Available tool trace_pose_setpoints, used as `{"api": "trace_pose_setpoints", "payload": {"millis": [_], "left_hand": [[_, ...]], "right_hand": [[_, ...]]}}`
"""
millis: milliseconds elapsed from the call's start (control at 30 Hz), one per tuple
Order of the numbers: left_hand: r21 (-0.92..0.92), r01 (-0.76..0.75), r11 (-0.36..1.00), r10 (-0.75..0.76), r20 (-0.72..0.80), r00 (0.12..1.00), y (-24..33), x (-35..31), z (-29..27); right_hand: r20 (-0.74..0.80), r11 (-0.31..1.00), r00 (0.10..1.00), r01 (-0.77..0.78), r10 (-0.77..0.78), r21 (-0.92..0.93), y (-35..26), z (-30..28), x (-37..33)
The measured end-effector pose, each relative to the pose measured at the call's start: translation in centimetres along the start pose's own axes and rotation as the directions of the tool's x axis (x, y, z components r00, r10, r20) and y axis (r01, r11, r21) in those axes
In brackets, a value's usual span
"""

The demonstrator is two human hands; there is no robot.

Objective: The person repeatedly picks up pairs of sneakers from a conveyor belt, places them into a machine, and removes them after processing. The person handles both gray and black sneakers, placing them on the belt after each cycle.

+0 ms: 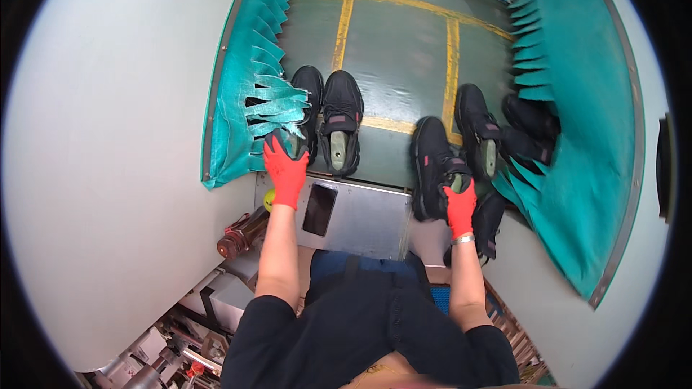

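My left hand [287,171], in a red glove, closes round the heel of a black shoe [308,86] partly covered by teal curtain strips. Right beside that shoe stands another black shoe [342,101], with a greenish last in its opening. With its fingers at the heel, my right hand [461,209], also red-gloved, grips a black shoe [430,155] whose toe points away from me. A further black shoe [471,112] with a last in it stands just right of this one. Below my right hand, another black shoe [491,220] is partly hidden.
Teal strip curtains [245,72] flank the green belt [396,50] with yellow lines. More dark shoes [532,117] lie under the right curtain. A phone [319,209] rests on the metal ledge [367,220]. Left of it are a brown bottle [241,236] and a yellow-green round object [269,200].
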State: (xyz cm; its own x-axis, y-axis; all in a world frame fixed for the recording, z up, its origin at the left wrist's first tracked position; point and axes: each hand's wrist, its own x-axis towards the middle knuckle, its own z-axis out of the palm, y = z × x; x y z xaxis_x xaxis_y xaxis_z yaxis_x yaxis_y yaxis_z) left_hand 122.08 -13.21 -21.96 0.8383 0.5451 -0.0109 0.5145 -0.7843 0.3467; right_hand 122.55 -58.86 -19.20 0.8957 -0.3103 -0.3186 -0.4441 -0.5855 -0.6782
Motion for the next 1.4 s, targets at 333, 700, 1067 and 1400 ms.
{"api": "trace_pose_setpoints", "payload": {"millis": [333, 700, 1067, 1400], "left_hand": [[-0.154, 0.228, 0.962, -0.182, 0.267, 0.946, -2.0, 5.2, 2.5], [-0.925, 0.257, 0.279, -0.009, 0.265, 0.964, 4.0, -2.1, -12.9], [-0.523, -0.276, 0.806, 0.333, 0.015, 0.943, 10.6, -31.2, -23.9], [-0.443, -0.23, 0.867, 0.065, -0.356, 0.932, 6.4, -54.9, -26.6]], "right_hand": [[-0.171, 0.947, 0.978, 0.063, -0.121, -0.314, 0.0, 4.4, 11.1], [0.383, 0.785, 0.843, 0.071, -0.377, 0.615, -11.1, 6.7, -6.9], [0.753, 0.534, 0.282, -0.562, -0.594, 0.632, -2.7, 5.6, -17.8], [0.842, 0.788, -0.001, -0.353, -0.54, 0.505, -0.1, -1.0, -30.3]]}}
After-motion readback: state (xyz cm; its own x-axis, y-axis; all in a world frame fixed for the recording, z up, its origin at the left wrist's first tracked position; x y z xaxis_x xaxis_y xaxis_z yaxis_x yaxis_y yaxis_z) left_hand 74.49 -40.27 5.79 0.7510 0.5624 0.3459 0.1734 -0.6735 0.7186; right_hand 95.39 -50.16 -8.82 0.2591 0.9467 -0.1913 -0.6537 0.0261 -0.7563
